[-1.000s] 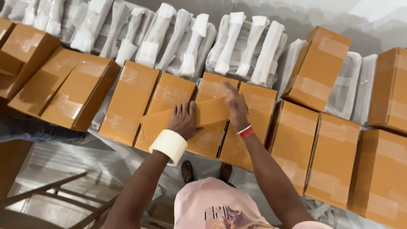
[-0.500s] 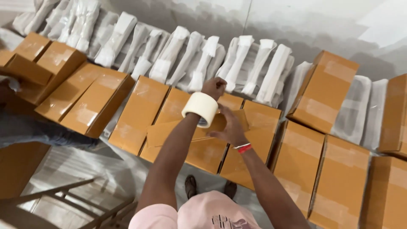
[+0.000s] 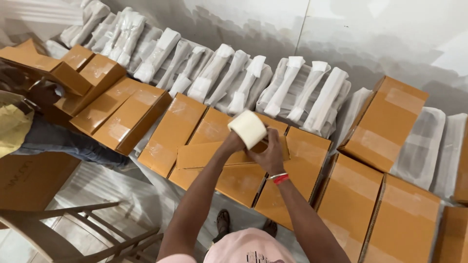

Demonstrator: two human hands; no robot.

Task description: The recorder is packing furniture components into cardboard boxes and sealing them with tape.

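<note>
- The left hand [image 3: 233, 142] is closed around a tape roll [image 3: 247, 128], a pale, wide roll held up just above the boxes; its fingers are mostly hidden behind the roll.
- The right hand [image 3: 267, 155] sits just beside the roll, touching its lower edge, fingers curled in. Whether it pinches a tape end cannot be told. A red band [image 3: 280, 178] circles its wrist.
- Directly under both hands lies a flat box [image 3: 214, 157], brown cardboard, resting crosswise on top of other boxes; it is shut, so nothing inside shows.
- Below and around the hands runs a row of boxes [image 3: 170, 134], all brown, all closed, with clear tape strips glinting along their tops. Their contents are hidden.
- To the right of the right hand, more shut boxes [image 3: 351, 195] stand side by side; one tilted box [image 3: 385, 122] leans against the bundles behind it.
- Beyond the hands, against the grey wall [image 3: 390, 34], lies a line of wrapped bundles [image 3: 292, 92], long white pieces in clear plastic bags, leaning on each other.
- Far to the left of the left hand, another person [image 3: 29, 131] in a yellow top and jeans touches an open-flapped box [image 3: 44, 65].
- Below the left arm stands a wooden chair [image 3: 73, 229] on the floor.
</note>
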